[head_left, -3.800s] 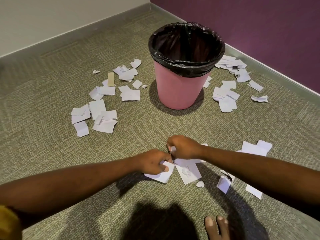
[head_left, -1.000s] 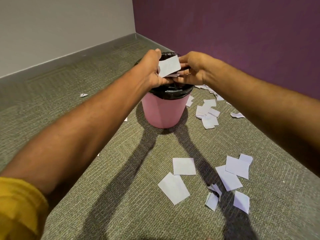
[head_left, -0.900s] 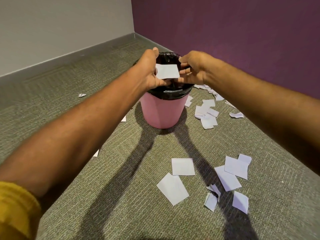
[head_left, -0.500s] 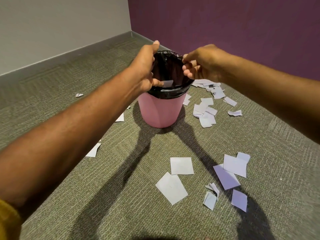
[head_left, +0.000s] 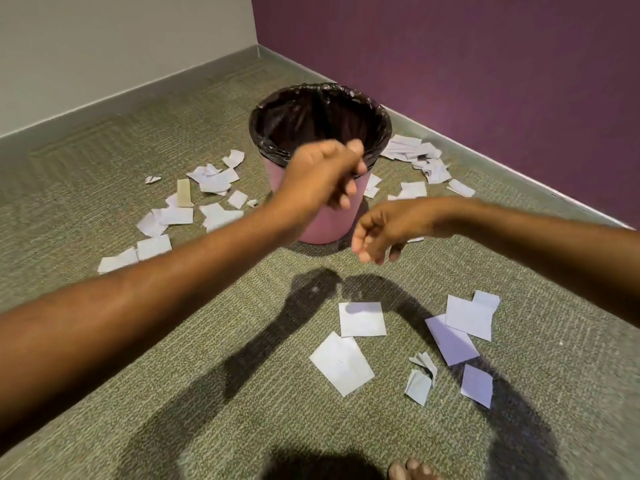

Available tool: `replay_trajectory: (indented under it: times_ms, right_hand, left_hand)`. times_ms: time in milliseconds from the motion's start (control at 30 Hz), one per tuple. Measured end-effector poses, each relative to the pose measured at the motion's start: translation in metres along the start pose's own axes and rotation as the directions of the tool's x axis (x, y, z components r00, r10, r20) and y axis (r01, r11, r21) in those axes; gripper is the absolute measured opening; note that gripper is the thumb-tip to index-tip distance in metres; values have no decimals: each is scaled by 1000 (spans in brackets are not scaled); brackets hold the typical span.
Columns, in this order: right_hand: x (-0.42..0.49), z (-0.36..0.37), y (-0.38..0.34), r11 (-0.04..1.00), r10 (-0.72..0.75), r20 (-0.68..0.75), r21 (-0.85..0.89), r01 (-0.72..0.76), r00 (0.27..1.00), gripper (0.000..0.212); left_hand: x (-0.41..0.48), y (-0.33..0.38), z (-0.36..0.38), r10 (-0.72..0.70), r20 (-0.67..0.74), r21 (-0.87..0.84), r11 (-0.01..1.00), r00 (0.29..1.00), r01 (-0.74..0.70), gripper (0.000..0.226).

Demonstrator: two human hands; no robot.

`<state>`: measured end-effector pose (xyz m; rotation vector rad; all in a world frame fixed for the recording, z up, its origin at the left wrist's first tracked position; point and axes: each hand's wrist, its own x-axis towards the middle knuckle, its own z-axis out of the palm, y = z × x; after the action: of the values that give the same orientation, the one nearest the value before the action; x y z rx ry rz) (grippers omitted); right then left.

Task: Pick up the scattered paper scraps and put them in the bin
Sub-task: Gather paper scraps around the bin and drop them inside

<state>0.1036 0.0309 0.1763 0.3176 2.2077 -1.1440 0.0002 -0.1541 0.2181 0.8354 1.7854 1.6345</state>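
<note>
1. Hands first: the left hand point(head_left: 325, 174) hangs in the air in front of the bin's point(head_left: 322, 226) near rim. The right hand point(head_left: 384, 230) is lower, to its right, close by but not touching it.
2. Both hands show loosely curled fingers with no paper in them. The left one is blurred, so a very small piece inside it could not be ruled out.
3. The bin stands upright beyond both hands, and its black liner point(head_left: 266, 143) is folded over the rim. What lies at its bottom cannot be made out.
4. The closest scraps point(head_left: 450, 341) lie flat on the carpet point(head_left: 207, 393), below the hands and back toward the person. They spread from under the right hand out to its right.
5. A square scrap point(head_left: 362, 319) sits almost straight below the right hand. A second sheet point(head_left: 341, 363) touches its near corner and is turned at a slant.
6. Further right of these are two overlapping sheets point(head_left: 469, 317), a crumpled bit point(head_left: 420, 377) and a small piece point(head_left: 477, 385), all on the right hand's side.
7. My judgement is that the right hand is the nearer one for the next pick. It would need a short drop down and back, while the left would have to cross over.
8. The square scrap has no real long axis, so any edge would serve. Flat paper on carpet will probably need a fingertip slid under an edge.
9. More paper waits to the left of the left hand point(head_left: 173, 216) and beyond the right hand by the wall point(head_left: 415, 150). Much of the task remains.
</note>
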Motion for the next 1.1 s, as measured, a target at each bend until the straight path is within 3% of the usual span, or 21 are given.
replay_trajectory:
  times_ms: [67, 200, 267, 367, 433, 533, 600, 833, 1100]
  right_hand:
    - [13, 22, 16, 997, 36, 16, -74, -34, 999, 32]
    - [31, 65, 47, 998, 29, 8, -51, -29, 1000, 34]
    - [39, 82, 60, 991, 40, -25, -130, -43, 999, 41]
    - [52, 105, 79, 947, -58, -38, -318, 43, 998, 51]
    - [58, 120, 87, 873, -93, -60, -485, 53, 994, 65]
    - [63, 141, 96, 714, -115, -99, -700, 13, 988, 97]
    - [65, 153, 101, 635, -168, -109, -773, 23, 980, 94]
    - [59, 163, 110, 573, -207, -108, -819, 31, 972, 74]
    - [53, 161, 110, 586, -244, -60, -804, 98, 968, 64]
  left_hand:
    - [-21, -26, 10, -54, 143, 102, 994, 988, 39, 30]
    - [-48, -83, 20, -135, 337, 300, 953, 932, 30, 22]
    - [-57, -107, 20, -171, 414, 366, 931, 894, 9, 14]
    - [-68, -137, 20, -237, 482, 500, 865, 843, -43, 6]
    - [-71, -150, 20, -246, 517, 618, 770, 820, -159, 5]
    - [-80, -158, 22, -293, 609, 757, 491, 738, -430, 17]
    - [-84, -164, 22, -325, 660, 747, 381, 677, -545, 26]
    - [-91, -189, 16, -375, 723, 682, 253, 580, -686, 46]
    - [-103, -201, 22, -334, 740, 654, 154, 584, -740, 64]
